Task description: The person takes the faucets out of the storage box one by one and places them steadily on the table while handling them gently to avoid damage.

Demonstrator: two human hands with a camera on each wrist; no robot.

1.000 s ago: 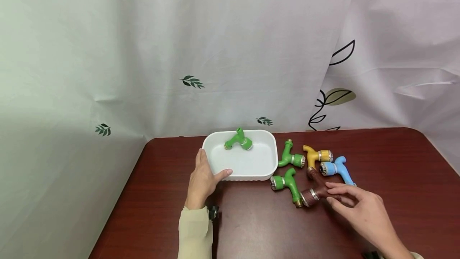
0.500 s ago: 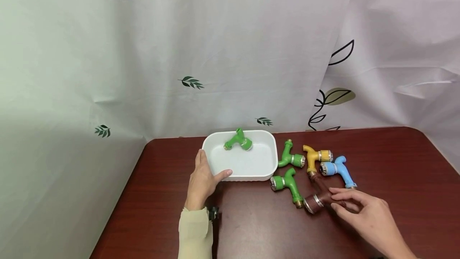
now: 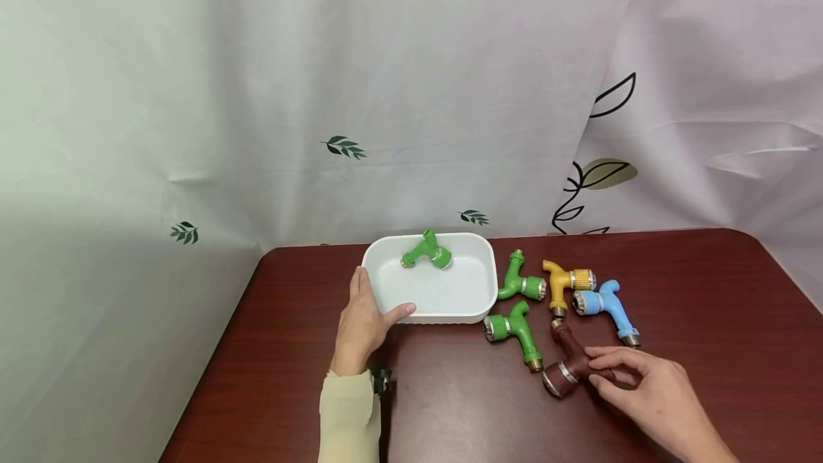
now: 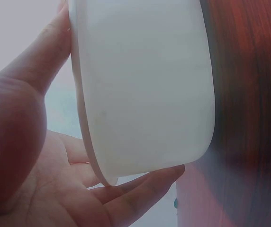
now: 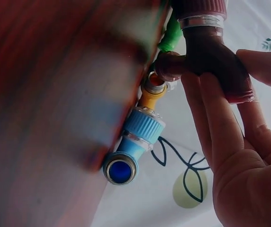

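Observation:
My right hand [image 3: 662, 395] pinches a dark brown tap [image 3: 569, 359] by its spout, between thumb and fingers. In the right wrist view the brown tap [image 5: 206, 49] has its ribbed knob at the top edge. My left hand [image 3: 360, 324] holds the near left corner of a white plastic tray [image 3: 444, 296], thumb at the rim and fingers against the outer wall. The left wrist view shows the tray's side [image 4: 145, 94] close up. Inside the tray, towards the back, lies a green tap [image 3: 427, 252].
Right of the tray lie two green taps [image 3: 517, 284], a yellow tap [image 3: 559, 284] and a light blue tap [image 3: 611, 309]. The brown tap's threaded end is close to the yellow tap's. A white patterned curtain [image 3: 418, 127] hangs behind the dark red table [image 3: 308, 349].
My right hand has drawn the brown tap slightly towards me, off the yellow tap's lower end, which now shows. The left hand and tray have stayed put.

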